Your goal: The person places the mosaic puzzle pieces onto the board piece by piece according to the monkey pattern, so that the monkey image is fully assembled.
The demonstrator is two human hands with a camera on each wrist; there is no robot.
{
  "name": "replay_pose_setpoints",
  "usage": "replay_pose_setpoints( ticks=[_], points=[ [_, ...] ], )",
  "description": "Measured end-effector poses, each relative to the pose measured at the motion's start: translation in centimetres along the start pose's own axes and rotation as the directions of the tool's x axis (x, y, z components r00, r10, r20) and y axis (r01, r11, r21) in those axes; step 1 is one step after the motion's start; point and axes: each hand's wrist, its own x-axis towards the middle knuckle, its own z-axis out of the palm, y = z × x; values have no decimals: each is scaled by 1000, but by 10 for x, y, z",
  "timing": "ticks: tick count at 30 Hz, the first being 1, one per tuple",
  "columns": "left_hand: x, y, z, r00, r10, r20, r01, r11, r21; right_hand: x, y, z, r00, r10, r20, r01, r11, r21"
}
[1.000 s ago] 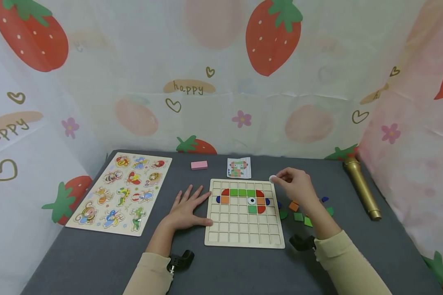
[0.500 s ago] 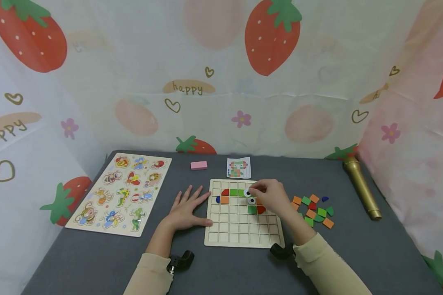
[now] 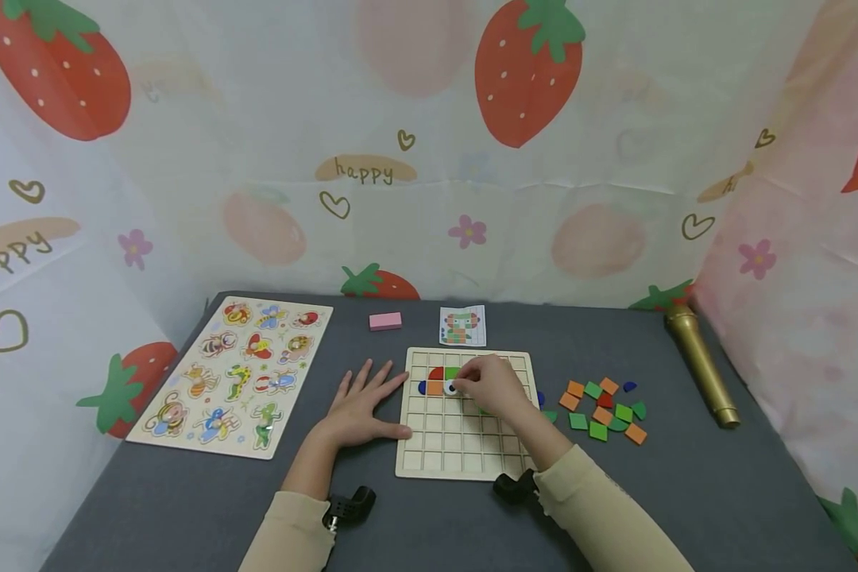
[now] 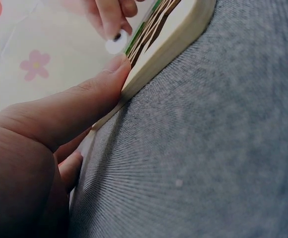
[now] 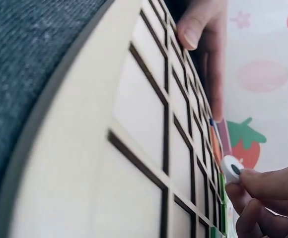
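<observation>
My right hand (image 3: 495,385) pinches a round white eye piece (image 5: 231,168) with a dark pupil between thumb and fingers, over the upper part of the wooden grid board (image 3: 436,465). In the head view the piece is beside an orange square (image 3: 434,388), under a green square (image 3: 452,372). A red quarter-round piece (image 3: 437,372) and a blue piece (image 3: 423,388) sit in nearby cells; my right hand hides the pieces further right. My left hand (image 3: 357,409) lies with fingers spread at the board's left edge, its thumb touching the rim.
Loose orange, green, red and blue pieces (image 3: 603,415) lie right of the board. A small pattern card (image 3: 462,326) and a pink block (image 3: 385,321) lie behind it. An insect puzzle board (image 3: 236,373) is at left, a gold cylinder (image 3: 702,369) at far right.
My right hand has carried the white eye piece leftward from the board's top right corner to beside the orange square. My left hand has stayed at the board's left edge.
</observation>
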Motion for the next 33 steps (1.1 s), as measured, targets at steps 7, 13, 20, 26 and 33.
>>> replay_pose_setpoints(
  ticks=[7, 13, 20, 26, 33],
  points=[
    [-1, 2, -2, 1000, 0, -6, 0, 1000, 0, 3, -3, 5, 1000, 5, 7, -4, 996, -86],
    [0, 1, -1, 1000, -5, -5, 5, 1000, 6, 1, -8, 4, 1000, -3, 18, 6, 986, -165],
    [0, 1, 0, 1000, -2, -3, 2, 1000, 0, 2, -11, 7, 999, 32, 14, -27, 970, -240],
    [0, 0, 1, 1000, -1, -4, 1, 1000, 4, 4, -8, 8, 998, 56, 5, -52, 949, -312],
    [1, 0, 1, 1000, 0, -4, 0, 1000, 2, 1, -7, 4, 998, 63, 6, -58, 952, -302]
  ],
)
